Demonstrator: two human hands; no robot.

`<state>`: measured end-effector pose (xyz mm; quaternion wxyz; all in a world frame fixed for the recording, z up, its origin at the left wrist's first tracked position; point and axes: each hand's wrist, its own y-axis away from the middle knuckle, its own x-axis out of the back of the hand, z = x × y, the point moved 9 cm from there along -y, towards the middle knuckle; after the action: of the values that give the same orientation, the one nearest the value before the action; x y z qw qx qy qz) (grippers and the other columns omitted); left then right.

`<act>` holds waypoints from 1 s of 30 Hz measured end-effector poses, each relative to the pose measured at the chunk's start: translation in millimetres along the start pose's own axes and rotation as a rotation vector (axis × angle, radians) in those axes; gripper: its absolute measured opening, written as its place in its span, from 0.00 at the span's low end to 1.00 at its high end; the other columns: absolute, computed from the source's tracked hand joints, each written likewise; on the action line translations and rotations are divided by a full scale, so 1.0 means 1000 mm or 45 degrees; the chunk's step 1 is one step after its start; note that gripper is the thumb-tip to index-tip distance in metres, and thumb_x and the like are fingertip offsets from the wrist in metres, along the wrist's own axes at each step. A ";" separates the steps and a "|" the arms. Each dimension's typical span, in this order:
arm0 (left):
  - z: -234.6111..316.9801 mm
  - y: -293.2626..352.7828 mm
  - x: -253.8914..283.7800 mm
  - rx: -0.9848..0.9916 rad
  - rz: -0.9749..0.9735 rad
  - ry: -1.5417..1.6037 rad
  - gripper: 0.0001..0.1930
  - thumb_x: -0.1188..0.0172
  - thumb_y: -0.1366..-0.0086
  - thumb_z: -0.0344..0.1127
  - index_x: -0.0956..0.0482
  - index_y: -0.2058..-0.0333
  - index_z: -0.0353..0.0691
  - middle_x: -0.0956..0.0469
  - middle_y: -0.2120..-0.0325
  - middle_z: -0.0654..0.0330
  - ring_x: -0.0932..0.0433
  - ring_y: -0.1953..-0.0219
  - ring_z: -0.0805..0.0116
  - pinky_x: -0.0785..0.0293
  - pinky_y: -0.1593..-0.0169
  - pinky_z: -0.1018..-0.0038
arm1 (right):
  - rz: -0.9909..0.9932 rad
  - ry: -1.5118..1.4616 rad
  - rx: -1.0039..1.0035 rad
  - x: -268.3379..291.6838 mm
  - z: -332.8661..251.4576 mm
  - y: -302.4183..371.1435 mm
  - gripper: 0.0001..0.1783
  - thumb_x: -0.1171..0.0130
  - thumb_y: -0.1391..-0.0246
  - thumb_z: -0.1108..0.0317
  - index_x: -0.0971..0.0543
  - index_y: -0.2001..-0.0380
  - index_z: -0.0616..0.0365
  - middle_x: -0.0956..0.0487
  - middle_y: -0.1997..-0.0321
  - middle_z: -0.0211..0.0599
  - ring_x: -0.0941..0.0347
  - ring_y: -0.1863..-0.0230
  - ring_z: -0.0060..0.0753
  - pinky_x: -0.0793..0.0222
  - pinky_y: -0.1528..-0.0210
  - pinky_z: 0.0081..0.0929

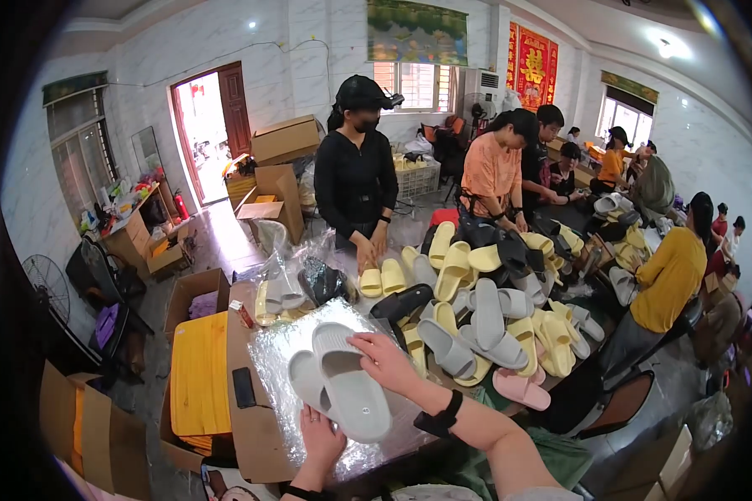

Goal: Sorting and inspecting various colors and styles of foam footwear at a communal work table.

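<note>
The left hand [319, 436] came up from the bottom edge. Its fingers were curled around the near end of a pale grey slipper [307, 380], so it was gripping that slipper. The right hand [382, 357] reached in from the right with a black band [439, 414] on its wrist. Its fingers were spread flat on top of a second pale grey slipper [353, 386], pressing on it; I could not tell if it really gripped it. The 2 slippers lay side by side, touching, with the second one partly over the first.

Both slippers rested on a sheet of shiny clear plastic [274, 351], and this lay on a brown table [255, 434]. A black phone [244, 387] lay on the table just left of the plastic. A small red and white box [242, 314] sat near the far left corner. A cardboard box holding flat yellow pieces [200, 376] stood beside the table on the left.

Past the hands, a big pile of slippers [485, 317] in yellow, grey, black and pink covered the table. A person in black [356, 179] stood across the table with both hands on a yellow pair [382, 278]. A person in an orange shirt [491, 171] stood farther right. A person in a yellow top [668, 280] sat at the right side.
</note>
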<state>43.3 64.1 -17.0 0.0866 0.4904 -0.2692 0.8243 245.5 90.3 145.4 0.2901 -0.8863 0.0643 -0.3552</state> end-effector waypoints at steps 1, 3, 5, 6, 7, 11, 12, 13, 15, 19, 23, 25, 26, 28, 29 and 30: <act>-0.002 0.001 0.001 0.048 -0.006 0.012 0.34 0.40 0.43 0.47 0.31 0.42 0.30 0.39 0.36 0.35 0.44 0.32 0.35 0.51 0.30 0.46 | 0.000 0.001 0.001 -0.009 0.010 0.004 0.26 0.46 0.44 0.73 0.26 0.40 0.52 0.27 0.42 0.45 0.31 0.42 0.48 0.33 0.41 0.35; -0.006 0.001 0.002 0.049 0.055 0.026 0.35 0.39 0.42 0.49 0.31 0.41 0.30 0.38 0.37 0.34 0.43 0.32 0.34 0.51 0.30 0.46 | -0.044 0.086 -0.005 -0.030 0.031 0.011 0.28 0.47 0.45 0.76 0.26 0.40 0.48 0.27 0.44 0.46 0.31 0.43 0.50 0.33 0.41 0.36; -0.008 0.001 -0.003 0.061 0.024 -0.007 0.36 0.40 0.40 0.50 0.32 0.41 0.29 0.38 0.37 0.33 0.43 0.32 0.34 0.50 0.30 0.46 | -0.074 -0.012 -0.107 -0.041 0.057 0.018 0.29 0.48 0.45 0.78 0.26 0.40 0.43 0.26 0.47 0.45 0.30 0.44 0.49 0.32 0.41 0.37; -0.002 -0.001 0.003 0.070 0.022 0.021 0.35 0.41 0.39 0.50 0.32 0.41 0.28 0.38 0.37 0.33 0.44 0.32 0.34 0.51 0.30 0.47 | -0.109 0.015 -0.151 -0.044 0.066 0.020 0.29 0.48 0.44 0.77 0.26 0.40 0.43 0.26 0.48 0.44 0.28 0.46 0.49 0.31 0.42 0.37; 0.000 -0.001 0.003 0.068 0.021 0.023 0.35 0.41 0.39 0.50 0.32 0.41 0.28 0.38 0.37 0.33 0.44 0.32 0.34 0.51 0.30 0.47 | -0.144 0.041 -0.195 -0.047 0.075 0.023 0.28 0.49 0.43 0.76 0.27 0.39 0.42 0.26 0.49 0.42 0.27 0.48 0.48 0.30 0.44 0.38; -0.005 0.001 0.001 0.083 0.029 0.026 0.36 0.42 0.39 0.50 0.32 0.40 0.28 0.38 0.37 0.33 0.45 0.32 0.35 0.53 0.29 0.47 | 0.154 0.273 -0.246 -0.026 0.078 0.010 0.28 0.48 0.46 0.78 0.24 0.42 0.40 0.25 0.51 0.37 0.25 0.51 0.46 0.25 0.51 0.39; -0.004 0.001 0.001 0.093 0.017 0.025 0.36 0.42 0.39 0.51 0.33 0.40 0.28 0.39 0.37 0.33 0.45 0.32 0.35 0.53 0.29 0.48 | 0.230 0.307 -0.209 -0.017 0.075 0.006 0.29 0.47 0.48 0.77 0.24 0.44 0.38 0.24 0.51 0.36 0.25 0.50 0.44 0.24 0.54 0.40; -0.002 0.000 0.002 0.091 0.016 0.026 0.36 0.42 0.39 0.51 0.33 0.40 0.28 0.39 0.37 0.33 0.45 0.32 0.35 0.53 0.29 0.48 | 0.231 0.309 -0.210 -0.016 0.076 0.003 0.29 0.47 0.48 0.77 0.24 0.44 0.38 0.24 0.51 0.36 0.25 0.50 0.44 0.24 0.54 0.40; 0.004 -0.002 0.004 0.063 0.009 0.036 0.36 0.42 0.39 0.51 0.32 0.40 0.28 0.38 0.37 0.32 0.44 0.32 0.35 0.54 0.29 0.48 | 0.168 0.343 -0.194 -0.023 0.080 -0.004 0.27 0.47 0.48 0.79 0.21 0.46 0.43 0.23 0.51 0.39 0.24 0.51 0.47 0.25 0.52 0.38; -0.007 0.000 -0.004 0.118 -0.036 0.026 0.36 0.42 0.40 0.52 0.31 0.42 0.27 0.37 0.38 0.33 0.43 0.33 0.34 0.54 0.29 0.48 | -0.244 0.159 -0.288 -0.080 0.095 0.012 0.36 0.44 0.47 0.78 0.35 0.34 0.45 0.30 0.40 0.45 0.30 0.42 0.54 0.30 0.42 0.40; -0.001 -0.001 0.003 0.105 -0.006 0.061 0.36 0.42 0.40 0.52 0.30 0.42 0.27 0.35 0.40 0.33 0.41 0.34 0.33 0.53 0.29 0.47 | 0.149 0.081 -0.153 -0.058 0.086 0.035 0.36 0.38 0.48 0.70 0.39 0.36 0.61 0.37 0.35 0.51 0.38 0.36 0.60 0.40 0.33 0.46; -0.004 0.001 0.001 0.120 0.010 0.038 0.36 0.42 0.40 0.52 0.30 0.42 0.27 0.34 0.40 0.32 0.41 0.34 0.33 0.53 0.29 0.47 | 0.158 0.066 -0.187 -0.054 0.081 0.042 0.36 0.32 0.52 0.61 0.33 0.43 0.66 0.35 0.37 0.54 0.42 0.34 0.61 0.43 0.32 0.46; -0.005 0.002 0.001 0.105 0.020 0.027 0.36 0.42 0.40 0.52 0.30 0.42 0.27 0.34 0.40 0.32 0.41 0.34 0.33 0.53 0.29 0.47 | -0.078 0.068 -0.186 -0.069 0.079 0.044 0.35 0.31 0.53 0.56 0.29 0.46 0.65 0.33 0.39 0.54 0.42 0.34 0.60 0.43 0.32 0.45; -0.005 0.003 0.002 0.093 0.010 0.023 0.36 0.42 0.40 0.52 0.30 0.42 0.27 0.34 0.40 0.32 0.41 0.35 0.32 0.53 0.29 0.46 | -0.141 0.289 -0.031 -0.068 0.044 0.049 0.37 0.30 0.56 0.41 0.21 0.55 0.64 0.28 0.47 0.51 0.37 0.39 0.55 0.41 0.35 0.45; -0.007 0.004 0.001 0.094 0.011 0.022 0.36 0.42 0.40 0.52 0.30 0.42 0.27 0.34 0.40 0.32 0.41 0.35 0.32 0.53 0.29 0.46 | -0.141 0.289 -0.030 -0.067 0.031 0.047 0.37 0.30 0.56 0.41 0.21 0.55 0.64 0.28 0.47 0.51 0.37 0.39 0.55 0.41 0.35 0.45; -0.008 0.005 0.000 0.082 0.027 -0.002 0.35 0.42 0.41 0.51 0.30 0.42 0.29 0.33 0.41 0.34 0.41 0.35 0.32 0.52 0.30 0.46 | -0.234 0.436 -0.104 -0.070 0.025 0.042 0.38 0.31 0.56 0.39 0.22 0.55 0.63 0.28 0.48 0.49 0.37 0.40 0.54 0.42 0.36 0.47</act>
<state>35.7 64.4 -22.0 0.0619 0.4906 -0.2478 0.8331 213.9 89.3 65.9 0.2050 -0.8261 0.0460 -0.5230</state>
